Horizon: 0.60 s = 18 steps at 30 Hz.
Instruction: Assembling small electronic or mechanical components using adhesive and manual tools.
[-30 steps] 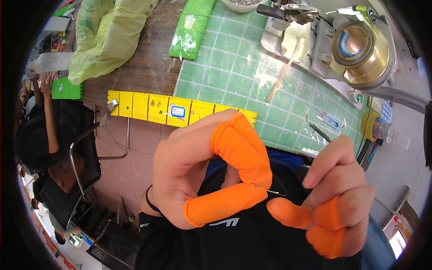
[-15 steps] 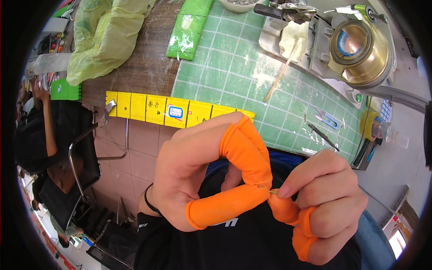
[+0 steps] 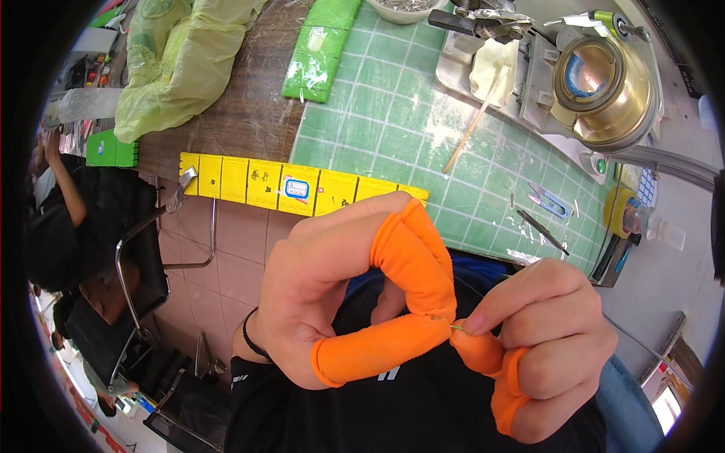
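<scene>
My left hand (image 3: pixel 317 260), with orange finger sleeves on its thumb and fingers, is closed in a pinch. A tiny brownish spot shows between its fingertips; most of whatever it grips is hidden. From the right comes my right hand (image 3: pixel 555 340), fingers curled and orange sleeves on some of them. Its thumb and a fingertip pinch a thin greenish-gold wire-like piece (image 3: pixel 458 328), whose far end meets the left fingertips. Both hands are in front of my black shirt, off the near edge of the table.
A yellow strip block (image 3: pixel 257 181) lies across the table edge beyond my left hand. On the green gridded mat (image 3: pixel 370 98) are thread snips (image 3: pixel 549 201), dark tweezers (image 3: pixel 542 231) and a wooden stick (image 3: pixel 476 121). A brass-coloured pot-like device (image 3: pixel 608 90) stands far right. Black chairs (image 3: pixel 113 302) are at left.
My hands keep nearly the same pose; the right hand has dipped very slightly. At far left, another person's arm has shifted.
</scene>
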### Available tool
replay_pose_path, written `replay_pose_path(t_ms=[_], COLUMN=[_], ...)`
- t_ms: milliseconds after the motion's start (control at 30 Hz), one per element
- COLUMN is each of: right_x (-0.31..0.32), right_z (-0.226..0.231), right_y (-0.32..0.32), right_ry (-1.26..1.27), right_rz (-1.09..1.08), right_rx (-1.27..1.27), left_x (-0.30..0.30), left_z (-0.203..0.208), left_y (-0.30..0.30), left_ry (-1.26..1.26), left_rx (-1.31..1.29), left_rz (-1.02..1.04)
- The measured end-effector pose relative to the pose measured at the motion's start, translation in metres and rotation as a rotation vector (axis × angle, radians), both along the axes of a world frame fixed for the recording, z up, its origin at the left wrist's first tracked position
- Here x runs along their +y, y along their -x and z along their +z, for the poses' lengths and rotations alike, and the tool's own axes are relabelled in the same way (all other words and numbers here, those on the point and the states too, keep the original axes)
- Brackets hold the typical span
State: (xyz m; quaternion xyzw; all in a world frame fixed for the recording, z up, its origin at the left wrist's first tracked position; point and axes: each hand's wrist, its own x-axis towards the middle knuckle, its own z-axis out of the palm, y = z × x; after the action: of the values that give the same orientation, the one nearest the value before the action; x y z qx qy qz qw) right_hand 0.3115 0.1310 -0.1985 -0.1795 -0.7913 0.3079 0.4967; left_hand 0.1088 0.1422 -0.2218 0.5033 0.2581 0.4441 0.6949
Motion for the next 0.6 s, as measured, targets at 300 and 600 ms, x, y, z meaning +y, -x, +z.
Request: replay_pose_path(t_ms=[300,600], right_x=[-0.0027,-0.0019], right_z=[0.0032,0.0004], right_y=[-0.0001,0.0012], right_ry=[-0.031,-0.077], right_rz=[-0.029,-0.031], right_rx=[-0.063,-0.048], left_x=[-0.0012,0.0006], left_z=[0.0025,0.001], left_y=[0.0017,0.0016], left_ry=[-0.008,-0.071], left_rx=[0.05,0.057], left_rz=[-0.003,-0.006])
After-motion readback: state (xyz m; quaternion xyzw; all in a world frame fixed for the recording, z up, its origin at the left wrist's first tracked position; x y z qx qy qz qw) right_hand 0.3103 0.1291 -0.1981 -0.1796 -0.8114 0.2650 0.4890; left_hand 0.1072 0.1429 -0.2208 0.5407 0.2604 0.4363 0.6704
